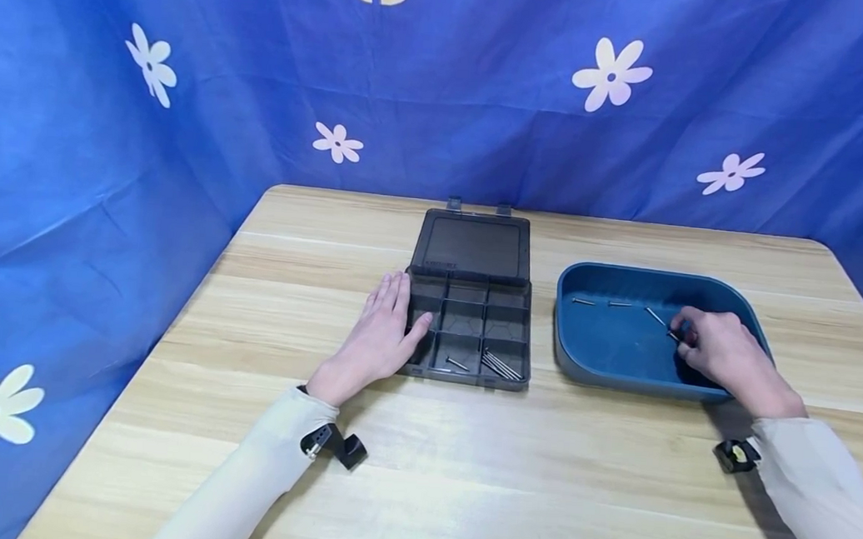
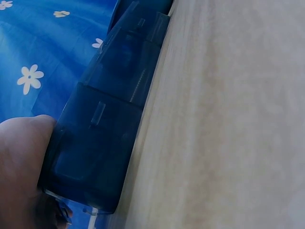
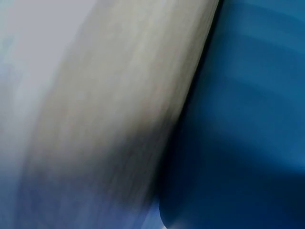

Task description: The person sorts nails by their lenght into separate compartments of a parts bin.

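Note:
My left hand (image 1: 374,336) rests on the left side of a dark see-through compartment box (image 1: 466,315), fingers straight along its wall and thumb over a left compartment. In the left wrist view, part of that hand (image 2: 24,157) lies against the end of the box (image 2: 90,148). Inside the blue tray (image 1: 619,379), my right hand (image 1: 723,344) has its fingers curled down, thumb and fingertips pinching a small metal screw (image 1: 673,336), partly hidden by them. Another screw (image 1: 655,316) lies just left of the fingertips. The right wrist view is blurred, with the tray wall (image 3: 248,119) filling its right side.
Two more screws, a left one (image 1: 583,302) and a middle one (image 1: 620,304), lie toward the tray's back. The box's lid (image 1: 472,243) is folded back. One front compartment holds a single screw (image 1: 457,363), its neighbour several screws (image 1: 502,365). A blue flowered curtain (image 1: 445,78) hangs behind the wooden table (image 1: 462,472).

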`<state>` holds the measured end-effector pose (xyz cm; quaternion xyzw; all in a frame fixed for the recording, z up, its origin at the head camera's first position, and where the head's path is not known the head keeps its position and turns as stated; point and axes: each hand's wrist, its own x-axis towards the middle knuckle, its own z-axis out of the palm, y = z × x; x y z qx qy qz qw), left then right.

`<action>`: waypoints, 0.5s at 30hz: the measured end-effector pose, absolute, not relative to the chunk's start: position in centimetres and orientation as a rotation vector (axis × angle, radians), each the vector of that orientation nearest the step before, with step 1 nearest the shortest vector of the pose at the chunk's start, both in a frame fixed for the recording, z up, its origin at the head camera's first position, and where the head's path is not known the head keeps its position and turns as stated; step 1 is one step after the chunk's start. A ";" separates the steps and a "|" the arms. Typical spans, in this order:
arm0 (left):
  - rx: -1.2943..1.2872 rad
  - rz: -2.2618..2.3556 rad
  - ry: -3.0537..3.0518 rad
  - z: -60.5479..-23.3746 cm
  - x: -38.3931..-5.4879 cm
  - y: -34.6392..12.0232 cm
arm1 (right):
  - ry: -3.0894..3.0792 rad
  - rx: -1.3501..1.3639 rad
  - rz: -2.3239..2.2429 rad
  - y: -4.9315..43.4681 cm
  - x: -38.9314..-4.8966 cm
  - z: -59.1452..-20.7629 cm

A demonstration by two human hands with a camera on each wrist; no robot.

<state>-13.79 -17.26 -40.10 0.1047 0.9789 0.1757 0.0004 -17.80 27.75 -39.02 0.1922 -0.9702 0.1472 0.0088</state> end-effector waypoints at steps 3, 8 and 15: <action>0.328 0.553 3.069 -40.1 -13.8 -17.2 | -2.997 0.599 0.476 27.8 -17.7 -39.0; 0.320 0.551 3.067 -40.3 -13.8 -17.3 | -2.962 0.594 0.491 27.8 -17.7 -39.1; 0.326 0.551 3.073 -40.2 -13.8 -17.2 | -2.912 0.584 0.475 27.4 -17.7 -38.7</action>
